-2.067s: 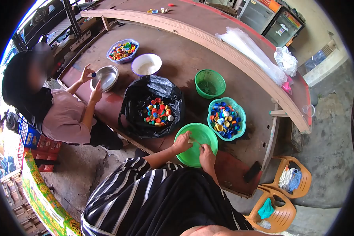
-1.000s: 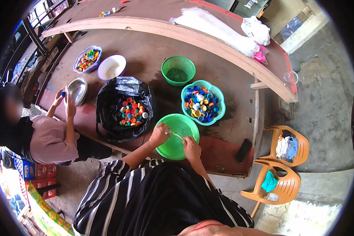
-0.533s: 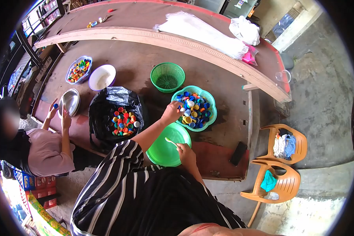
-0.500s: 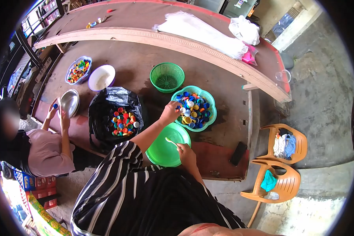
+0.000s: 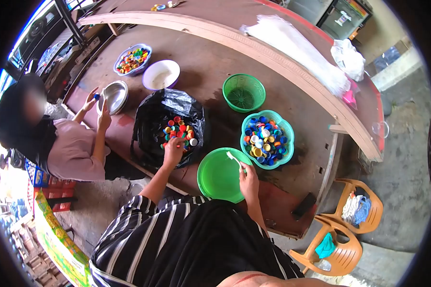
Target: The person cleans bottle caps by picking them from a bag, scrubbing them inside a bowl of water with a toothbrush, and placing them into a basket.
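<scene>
My left hand (image 5: 173,153) reaches into a black plastic bag (image 5: 146,115) with its fingertips drawn together among colourful bottle caps (image 5: 178,128). Whether a cap is between those fingers I cannot make out. In my right hand (image 5: 249,182) is a white toothbrush (image 5: 234,158), its bristle end over the green basin (image 5: 205,178). The basin seems to hold some water. Just right of it, a teal scalloped basket (image 5: 290,143) carries many blue, yellow, white and orange caps.
Behind stand a green basket (image 5: 244,81), a white-and-purple bowl (image 5: 161,74) and a lilac basket of caps (image 5: 131,60). At left another person (image 5: 76,148) holds a blue cap by metal bowls (image 5: 115,95). A phone (image 5: 303,204) and plastic chairs (image 5: 354,205) are at right.
My left hand has left the teal basket and moved left to the caps in the black bag. My right hand still holds the toothbrush over the basin. The view has shifted left.
</scene>
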